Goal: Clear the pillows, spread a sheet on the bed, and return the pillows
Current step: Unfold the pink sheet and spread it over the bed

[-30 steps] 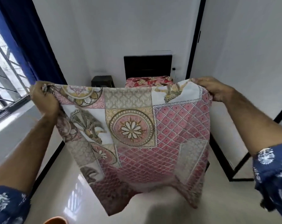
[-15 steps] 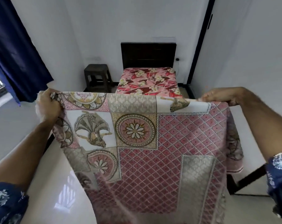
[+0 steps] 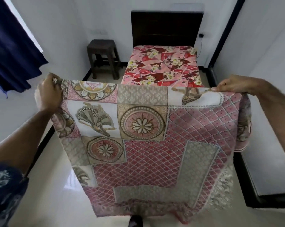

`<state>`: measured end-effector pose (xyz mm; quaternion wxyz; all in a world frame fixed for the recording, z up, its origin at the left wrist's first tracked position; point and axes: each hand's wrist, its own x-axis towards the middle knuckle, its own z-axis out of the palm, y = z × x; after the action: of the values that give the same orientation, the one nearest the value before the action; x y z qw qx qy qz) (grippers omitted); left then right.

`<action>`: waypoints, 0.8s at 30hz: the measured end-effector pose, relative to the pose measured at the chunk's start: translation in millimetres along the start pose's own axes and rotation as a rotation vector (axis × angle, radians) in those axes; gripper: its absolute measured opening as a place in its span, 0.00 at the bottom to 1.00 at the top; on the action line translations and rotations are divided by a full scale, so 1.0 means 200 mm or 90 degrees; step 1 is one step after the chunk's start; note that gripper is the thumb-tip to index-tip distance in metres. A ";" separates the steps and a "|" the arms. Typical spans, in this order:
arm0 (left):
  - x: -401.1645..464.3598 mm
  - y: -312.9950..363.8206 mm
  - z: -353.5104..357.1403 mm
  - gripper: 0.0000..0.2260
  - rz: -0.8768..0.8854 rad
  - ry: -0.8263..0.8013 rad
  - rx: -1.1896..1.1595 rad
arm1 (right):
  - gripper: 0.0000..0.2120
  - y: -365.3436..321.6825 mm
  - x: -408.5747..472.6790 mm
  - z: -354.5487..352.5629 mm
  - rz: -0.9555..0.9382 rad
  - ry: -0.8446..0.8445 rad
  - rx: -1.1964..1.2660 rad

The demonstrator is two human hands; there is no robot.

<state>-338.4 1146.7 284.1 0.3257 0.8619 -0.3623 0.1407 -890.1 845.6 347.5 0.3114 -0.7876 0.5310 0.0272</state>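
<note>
A pink and beige patchwork sheet (image 3: 155,145) hangs spread in front of me, held up by its top edge. My left hand (image 3: 47,94) grips the sheet's left top corner in a fist. My right hand (image 3: 235,85) pinches the right top corner. Beyond the sheet stands the bed (image 3: 163,64), covered in a red floral cloth, with a dark headboard (image 3: 167,28) against the far wall. The sheet hides the near end of the bed. No pillows show.
A dark stool (image 3: 103,58) stands left of the bed by the wall. A blue curtain (image 3: 12,46) hangs at the left. White walls close in on both sides; glossy floor (image 3: 45,185) lies below the sheet.
The view has tilted down and drawn nearer the bed, so more of the bed and stool show. Both hands have lowered and the sheet hangs flatter and wider.
</note>
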 end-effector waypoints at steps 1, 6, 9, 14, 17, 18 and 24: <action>0.09 -0.01 0.10 0.08 -0.010 -0.004 -0.004 | 0.22 -0.02 0.12 0.03 -0.014 0.054 -0.007; 0.54 -0.06 0.71 0.11 -0.118 -0.061 -0.045 | 0.18 -0.07 0.83 0.32 0.027 0.262 -0.010; 0.63 -0.03 1.07 0.14 -0.136 -0.053 -0.022 | 0.11 0.03 1.23 0.52 0.075 0.306 -0.031; 0.02 0.06 1.61 0.16 0.085 -0.286 -0.010 | 0.16 0.28 1.42 1.04 0.064 0.133 0.001; -0.51 0.14 1.85 0.15 0.161 -0.508 0.008 | 0.15 0.58 1.33 1.35 0.072 0.000 -0.061; -0.66 0.16 1.93 0.16 0.179 -0.573 0.014 | 0.19 0.72 1.29 1.43 0.094 -0.035 -0.081; -1.23 0.48 2.38 0.21 0.149 -0.741 0.006 | 0.16 1.43 1.26 1.59 0.108 -0.048 -0.023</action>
<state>-574.9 911.2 -145.9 0.0521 0.7530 -0.5733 -0.3188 -932.2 734.6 -134.5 0.3134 -0.7439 0.5829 0.0927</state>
